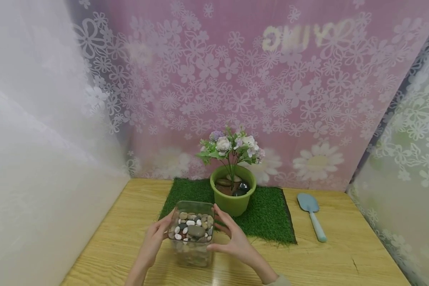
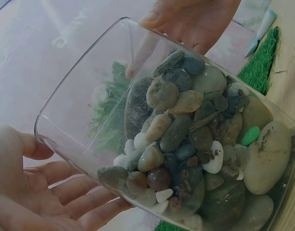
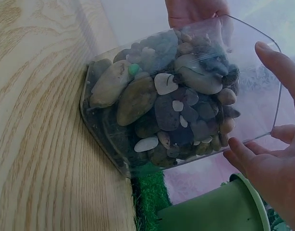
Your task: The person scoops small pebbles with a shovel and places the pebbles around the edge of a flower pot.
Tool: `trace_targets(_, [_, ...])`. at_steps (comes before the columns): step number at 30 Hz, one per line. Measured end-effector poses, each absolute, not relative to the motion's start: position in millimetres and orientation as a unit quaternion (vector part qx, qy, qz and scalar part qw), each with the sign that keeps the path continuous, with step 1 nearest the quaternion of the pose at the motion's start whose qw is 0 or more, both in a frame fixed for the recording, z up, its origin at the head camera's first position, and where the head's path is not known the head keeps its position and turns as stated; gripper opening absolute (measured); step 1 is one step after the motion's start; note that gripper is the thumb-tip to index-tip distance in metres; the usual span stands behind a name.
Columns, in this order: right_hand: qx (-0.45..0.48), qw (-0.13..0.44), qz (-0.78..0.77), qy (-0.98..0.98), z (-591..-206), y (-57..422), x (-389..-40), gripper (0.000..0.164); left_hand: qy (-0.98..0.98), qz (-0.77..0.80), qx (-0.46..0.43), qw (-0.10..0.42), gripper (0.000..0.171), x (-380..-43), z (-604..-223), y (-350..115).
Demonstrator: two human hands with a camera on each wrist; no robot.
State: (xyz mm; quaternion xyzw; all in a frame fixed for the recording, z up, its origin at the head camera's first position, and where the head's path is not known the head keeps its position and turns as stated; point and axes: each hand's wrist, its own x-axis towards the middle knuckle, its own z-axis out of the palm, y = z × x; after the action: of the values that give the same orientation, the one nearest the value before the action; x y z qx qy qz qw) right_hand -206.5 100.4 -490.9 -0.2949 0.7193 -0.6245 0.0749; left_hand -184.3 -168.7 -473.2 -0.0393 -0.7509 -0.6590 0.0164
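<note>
A clear square-mouthed container (image 1: 192, 238) full of mixed pebbles stands upright on the wooden table, its base touching the wood in the right wrist view. My left hand (image 1: 153, 241) holds its left side near the rim, thumb at the near corner and fingers spread along the wall. From the other side my right hand (image 1: 236, 241) holds it, thumb towards me and fingers farther back. Brown, grey, dark and white pebbles (image 2: 178, 115) show through the wall, with one small bright green stone (image 2: 251, 135) low down. A large flat pebble (image 1: 196, 230) lies on top.
Behind the container, a green flowerpot (image 1: 232, 203) with white and purple flowers (image 1: 232, 146) stands on an artificial grass mat (image 1: 269, 214). A light blue trowel (image 1: 312, 214) lies on the table (image 1: 343, 254) at the right. Floral curtains (image 1: 236, 79) surround the table.
</note>
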Motion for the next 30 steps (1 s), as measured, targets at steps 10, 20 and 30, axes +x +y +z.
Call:
trace_targets(10, [-0.285,0.066,-0.627,0.722,-493.0,116.6,-203.6,0.101,-0.752,-0.656,-0.065,0.017,0.051,-188.0,-475.7,-153.7])
trace_targets(20, [-0.280,0.055,-0.628,0.724,-495.0,136.2,-203.9,0.101,-0.760,-0.645,-0.075,0.013,0.052,-189.9,-476.8,-137.9])
trace_targets(30, [-0.279,0.047,-0.627,0.726,-494.5,156.6,-204.4,0.101,-0.748,-0.655,-0.110,-0.003,0.052,-193.5,-475.8,-122.3])
